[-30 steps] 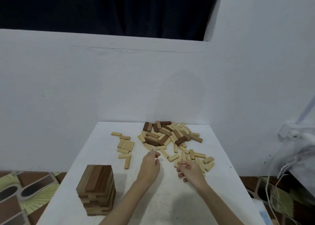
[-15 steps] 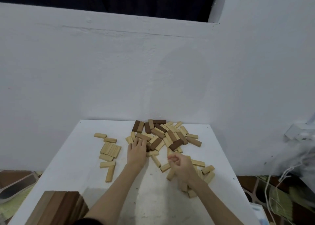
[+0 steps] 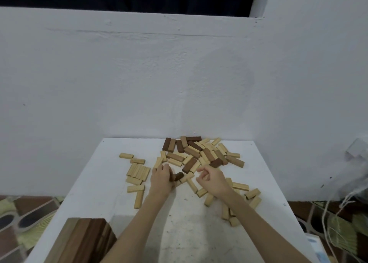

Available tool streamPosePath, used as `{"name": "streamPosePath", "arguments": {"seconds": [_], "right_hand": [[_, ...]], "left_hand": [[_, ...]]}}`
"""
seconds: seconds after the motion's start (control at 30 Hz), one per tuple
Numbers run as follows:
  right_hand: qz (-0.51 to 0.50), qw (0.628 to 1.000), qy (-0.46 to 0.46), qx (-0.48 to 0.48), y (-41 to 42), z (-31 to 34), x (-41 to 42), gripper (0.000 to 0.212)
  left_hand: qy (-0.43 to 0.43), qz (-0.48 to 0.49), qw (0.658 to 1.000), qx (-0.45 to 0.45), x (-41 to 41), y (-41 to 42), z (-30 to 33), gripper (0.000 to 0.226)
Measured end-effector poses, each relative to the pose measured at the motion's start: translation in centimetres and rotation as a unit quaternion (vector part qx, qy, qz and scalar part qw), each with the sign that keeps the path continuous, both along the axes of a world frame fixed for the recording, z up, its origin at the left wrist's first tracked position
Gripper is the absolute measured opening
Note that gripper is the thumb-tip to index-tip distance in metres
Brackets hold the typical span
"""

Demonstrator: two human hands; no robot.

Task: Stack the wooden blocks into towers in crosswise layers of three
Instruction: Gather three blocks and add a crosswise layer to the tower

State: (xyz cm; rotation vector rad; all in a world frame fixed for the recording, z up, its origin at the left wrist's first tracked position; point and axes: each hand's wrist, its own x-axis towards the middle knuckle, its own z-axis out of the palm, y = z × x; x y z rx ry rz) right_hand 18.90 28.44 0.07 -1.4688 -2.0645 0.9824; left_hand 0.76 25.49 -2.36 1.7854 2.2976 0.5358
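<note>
A heap of loose light and dark wooden blocks (image 3: pixel 201 153) lies at the far middle of the white table (image 3: pixel 95 183). My left hand (image 3: pixel 161 178) grips a dark brown block (image 3: pixel 177 176) at the heap's near edge. My right hand (image 3: pixel 213 180) hovers just right of it with fingers curled, holding nothing that I can see. A tower of dark blocks (image 3: pixel 83 240) stands at the near left corner, its top layer visible. A small group of light blocks (image 3: pixel 137 173) lies left of my left hand.
More light blocks (image 3: pixel 239 199) are scattered right of my right arm. A white wall rises right behind the table. Patterned floor tiles (image 3: pixel 23 219) show to the left, and white cords (image 3: pixel 338 209) hang at the right.
My left hand has closed round a dark block and drawn it back from the heap. My right hand has shifted slightly right. The camera has tilted, so the tower sits lower in view.
</note>
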Motion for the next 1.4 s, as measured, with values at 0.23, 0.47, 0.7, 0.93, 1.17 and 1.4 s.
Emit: {"name": "streamPosePath", "arguments": {"seconds": [0.23,0.47,0.7,0.93,1.17,1.4], "right_hand": [[0.140,0.975,-0.134,0.110,0.4,0.0,-5.1,0.051],[0.158,0.951,-0.200,0.176,1.3,-0.6,-7.0,0.057],[0.112,0.970,-0.136,0.165,1.9,-0.9,-3.3,0.055],[-0.039,0.999,0.010,0.004,2.0,0.4,1.0,0.042],[-0.052,0.998,-0.002,-0.034,1.4,1.1,1.7,0.034],[-0.115,0.991,0.062,-0.023,0.4,0.7,1.4,0.011]], "left_hand": [[-0.241,0.154,0.934,0.214,0.1,-1.6,1.0,0.012],[-0.340,0.205,0.878,0.268,-0.7,-1.2,1.3,0.006],[-0.355,0.197,0.871,0.278,0.5,-0.3,2.0,0.005],[-0.108,0.095,0.989,0.033,2.8,1.9,0.8,0.025],[-0.005,0.099,0.992,-0.075,4.3,3.7,0.8,0.040],[-0.126,0.096,0.985,0.061,4.2,2.1,1.6,0.028]]}}
